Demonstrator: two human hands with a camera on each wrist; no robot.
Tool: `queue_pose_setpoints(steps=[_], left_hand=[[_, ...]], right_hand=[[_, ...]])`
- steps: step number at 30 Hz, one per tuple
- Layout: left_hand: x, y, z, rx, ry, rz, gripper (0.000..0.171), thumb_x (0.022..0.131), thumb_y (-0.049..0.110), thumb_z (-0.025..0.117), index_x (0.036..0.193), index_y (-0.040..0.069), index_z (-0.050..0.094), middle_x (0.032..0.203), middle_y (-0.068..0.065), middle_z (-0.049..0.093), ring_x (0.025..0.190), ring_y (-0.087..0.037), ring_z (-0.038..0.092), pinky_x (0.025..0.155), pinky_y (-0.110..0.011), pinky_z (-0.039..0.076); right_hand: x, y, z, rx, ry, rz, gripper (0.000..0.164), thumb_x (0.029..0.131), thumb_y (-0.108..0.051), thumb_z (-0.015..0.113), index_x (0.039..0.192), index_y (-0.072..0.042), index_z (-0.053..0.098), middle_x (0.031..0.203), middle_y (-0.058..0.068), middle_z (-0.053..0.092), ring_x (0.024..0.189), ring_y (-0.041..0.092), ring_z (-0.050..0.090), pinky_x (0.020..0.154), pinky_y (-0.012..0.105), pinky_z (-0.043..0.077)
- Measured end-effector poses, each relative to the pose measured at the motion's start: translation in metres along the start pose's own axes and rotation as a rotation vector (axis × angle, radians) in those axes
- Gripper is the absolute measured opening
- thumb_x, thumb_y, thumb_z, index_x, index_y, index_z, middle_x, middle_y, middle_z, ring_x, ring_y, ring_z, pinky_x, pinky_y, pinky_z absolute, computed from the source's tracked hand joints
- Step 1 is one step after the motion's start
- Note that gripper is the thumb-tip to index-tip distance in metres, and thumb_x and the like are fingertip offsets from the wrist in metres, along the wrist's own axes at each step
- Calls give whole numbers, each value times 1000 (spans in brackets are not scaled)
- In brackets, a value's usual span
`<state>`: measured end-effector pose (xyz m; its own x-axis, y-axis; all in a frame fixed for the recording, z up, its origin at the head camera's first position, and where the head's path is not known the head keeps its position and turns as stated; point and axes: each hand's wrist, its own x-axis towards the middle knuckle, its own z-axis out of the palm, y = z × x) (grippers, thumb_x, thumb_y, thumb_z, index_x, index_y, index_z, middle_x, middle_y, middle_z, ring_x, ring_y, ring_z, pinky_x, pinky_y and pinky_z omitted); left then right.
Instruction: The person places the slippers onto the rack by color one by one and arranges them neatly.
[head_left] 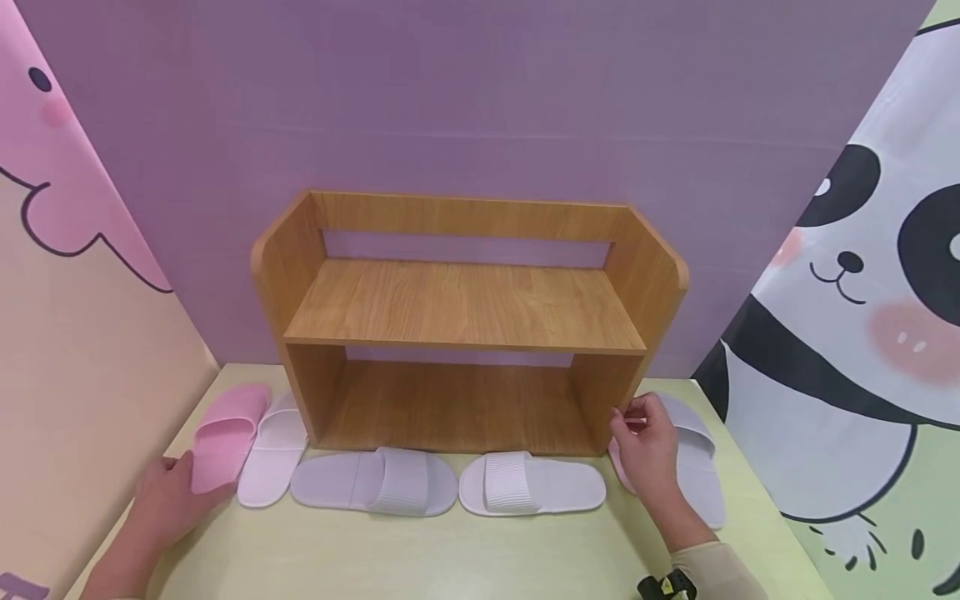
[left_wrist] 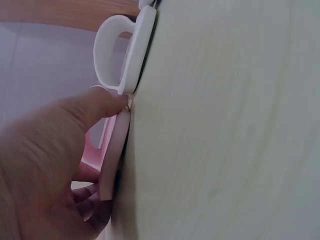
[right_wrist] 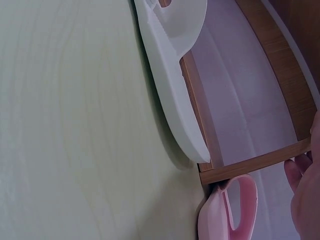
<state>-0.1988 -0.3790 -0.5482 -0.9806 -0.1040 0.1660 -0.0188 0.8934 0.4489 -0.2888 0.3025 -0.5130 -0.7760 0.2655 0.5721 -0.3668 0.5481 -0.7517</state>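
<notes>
At the left, a pink slipper (head_left: 238, 408) lies beside a white slipper (head_left: 273, 467). My left hand (head_left: 168, 504) holds the pink slipper near its heel; in the left wrist view the thumb (left_wrist: 112, 104) is at one edge and the fingers at the other. A two-tier wooden shelf (head_left: 465, 304) stands upright in the middle. With thumb and fingers on either side, my right hand (head_left: 651, 450) pinches the front edge of its right side panel (right_wrist: 250, 167). Below that hand lies another pink slipper (right_wrist: 214, 215), mostly hidden in the head view.
In front of the shelf, a lavender slipper (head_left: 330, 482) and a white ribbed slipper (head_left: 570, 487) lie sideways on the pale table (head_left: 420, 558). Another lavender slipper (head_left: 697, 483) lies at the right. A purple wall (head_left: 465, 100) rises behind, with cartoon-printed panels on both sides.
</notes>
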Motion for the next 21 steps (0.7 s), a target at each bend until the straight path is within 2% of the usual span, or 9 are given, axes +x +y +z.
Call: queue_pose_setpoints(steps=[7,12,14,16,19,21], left_hand=[[-3,1,-2,-7,-17,-28,85,88,45,86,126,-23,53,111,-40,44,107,-53,47,79,-52,45],[0,-3,0,11,-1,-11,78,86,49,88,119,-16,61,100,-30,58,103,-47,48,74,-46,42],[1,-2,0,31,6,-6,76,86,48,86,117,-17,61,96,-28,63,102,-49,50,75,-49,44],[2,-1,0,35,11,-21,81,86,47,85,122,-21,57,102,-34,62,103,-54,52,78,-56,48],[2,3,-1,11,42,-61,92,84,41,85,132,-27,47,115,-47,48,107,-61,49,84,-67,49],[1,6,-2,-18,88,-84,95,81,36,86,137,-28,43,117,-48,41,107,-64,46,83,-68,48]], right_hand=[[1,0,1,25,13,-30,15,94,13,73,99,5,61,94,16,71,85,8,64,77,9,51],[0,-2,0,29,28,-51,16,93,12,75,99,4,63,94,17,71,84,7,63,76,8,50],[0,-2,0,29,30,-52,17,93,12,75,99,4,63,93,16,71,84,7,63,76,8,50],[1,-1,1,25,30,-49,16,93,12,75,100,3,62,94,16,71,84,6,63,77,8,50],[0,0,1,22,23,-37,16,94,12,74,100,4,62,94,15,70,85,6,63,77,8,51],[0,1,1,21,18,-28,15,94,12,73,100,4,61,94,15,70,85,6,63,77,9,51]])
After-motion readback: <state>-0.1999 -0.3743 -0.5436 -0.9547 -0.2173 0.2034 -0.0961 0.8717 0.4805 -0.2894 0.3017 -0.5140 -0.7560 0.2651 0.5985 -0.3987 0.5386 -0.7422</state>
